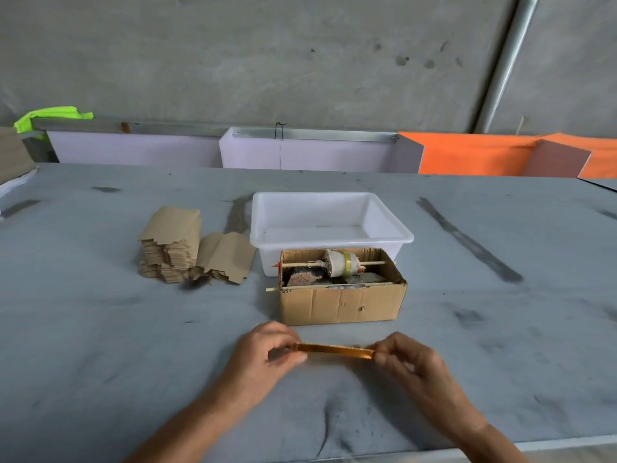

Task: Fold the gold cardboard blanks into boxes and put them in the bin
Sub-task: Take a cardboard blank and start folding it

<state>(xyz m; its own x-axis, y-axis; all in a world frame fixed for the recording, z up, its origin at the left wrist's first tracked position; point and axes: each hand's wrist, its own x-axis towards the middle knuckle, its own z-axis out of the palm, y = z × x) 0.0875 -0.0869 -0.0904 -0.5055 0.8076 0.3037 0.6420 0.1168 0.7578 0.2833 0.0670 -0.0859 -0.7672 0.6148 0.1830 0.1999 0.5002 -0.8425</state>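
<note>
Gold blank (335, 350): light, thin, creases easily. I pinch one end with left hand (267, 350), other with right hand (409, 360); grip ends only. Bin (329, 240) awaits.

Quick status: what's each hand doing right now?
Left hand: fingers curled, pinching the left end of the gold blank.
Right hand: pinching the right end of the same blank.

bin (330, 213) behind carton (342, 304); blank stack (172, 245) left of both
</note>
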